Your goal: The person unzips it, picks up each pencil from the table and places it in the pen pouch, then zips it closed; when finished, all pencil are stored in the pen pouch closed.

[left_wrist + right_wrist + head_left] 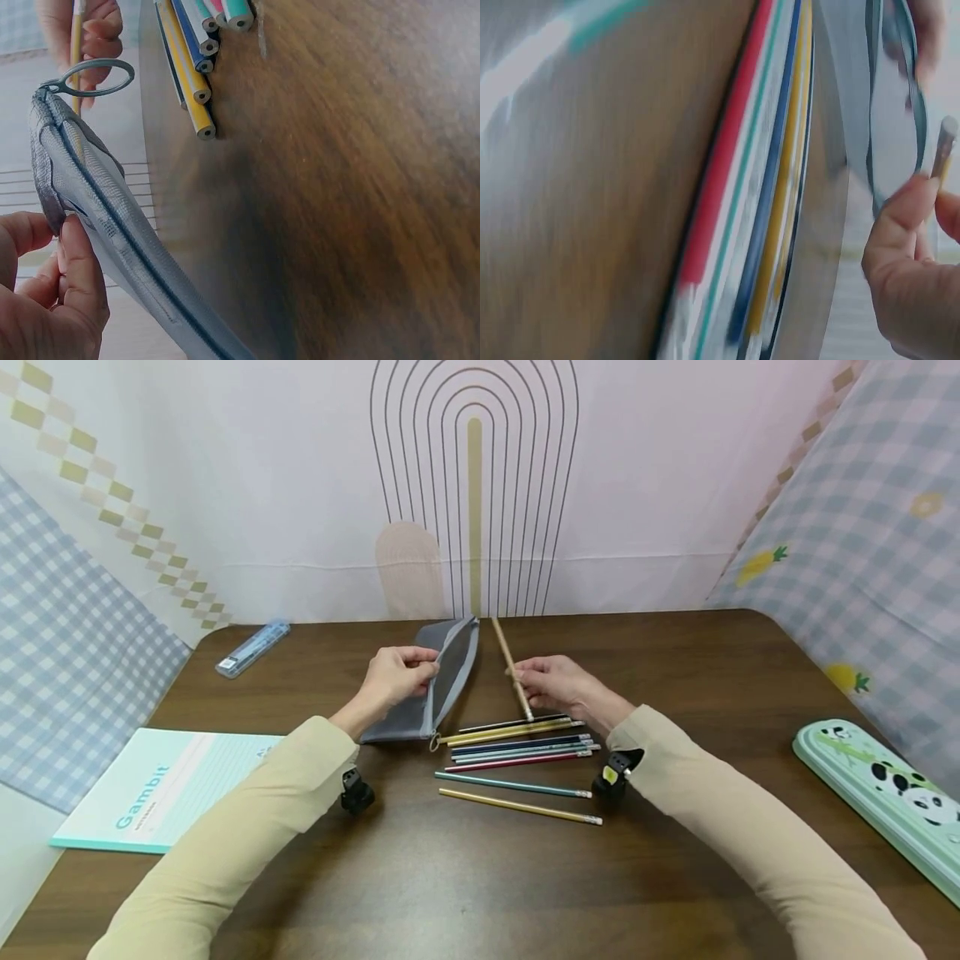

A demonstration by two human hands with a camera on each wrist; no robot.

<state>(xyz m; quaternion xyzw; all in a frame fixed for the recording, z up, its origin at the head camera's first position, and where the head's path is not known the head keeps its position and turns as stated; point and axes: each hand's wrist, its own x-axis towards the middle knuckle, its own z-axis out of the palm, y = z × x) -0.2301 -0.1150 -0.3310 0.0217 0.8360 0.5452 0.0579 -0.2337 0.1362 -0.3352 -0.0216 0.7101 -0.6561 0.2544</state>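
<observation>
The pouch (pixel 396 720) looks like matt woven cloth, the 2 sleeves (pixel 712 814) soft matt fabric. The wood-grained tabletop (pixel 465 885) has a sheen; the pencils (pixel 517 806) look smoothly painted.

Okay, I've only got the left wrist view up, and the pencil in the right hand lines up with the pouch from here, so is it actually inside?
Observer: No, the head view shows a gap between the pencil in the right hand and the pouch.
Operator: Good to know. Anything off to the far right?
Observer: Yes, a pale green panda-print case.
Operator: And off to the left?
Observer: A notebook marked Gambit, partly hidden by the left sleeve.
</observation>
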